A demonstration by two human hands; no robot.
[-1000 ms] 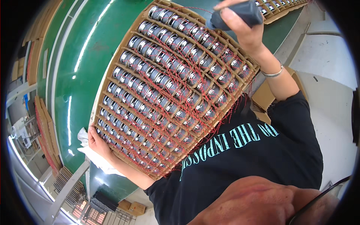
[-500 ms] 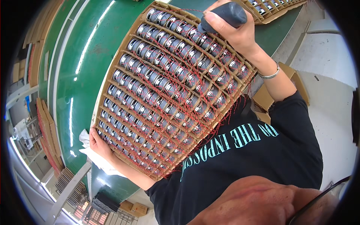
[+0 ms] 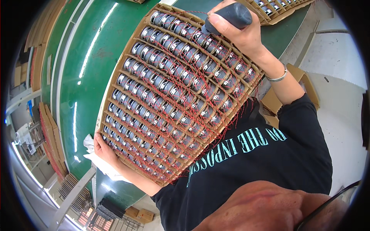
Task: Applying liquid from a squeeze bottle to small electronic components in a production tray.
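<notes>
A large divided cardboard tray (image 3: 133,35) spans the middle of the view, tilted toward my body. Its cells hold rows of small grey cylindrical parts (image 3: 163,86) with shiny metal rims and thin red-and-dark wires trailing over them. At the tray's near left edge, my left hand (image 3: 104,149) is closed on the cardboard rim. Over the far right part of the tray, my right hand (image 3: 244,32) is wrapped round a dark bulbous tool (image 3: 233,16). The tool's narrow end points down among the parts; what its tip touches is hidden.
The green tabletop (image 3: 90,73) runs beneath and left of the tray. White cloth or paper (image 3: 104,166) lies by my left wrist. Another filled tray (image 3: 283,9) sits at the far right. An open cardboard box (image 3: 293,90) stands beside my right arm; flat cardboard (image 3: 50,140) leans at left.
My right hand and the tool have shifted very slightly left. The rest of the view has slid a little downward; my left hand keeps its place on the tray edge.
</notes>
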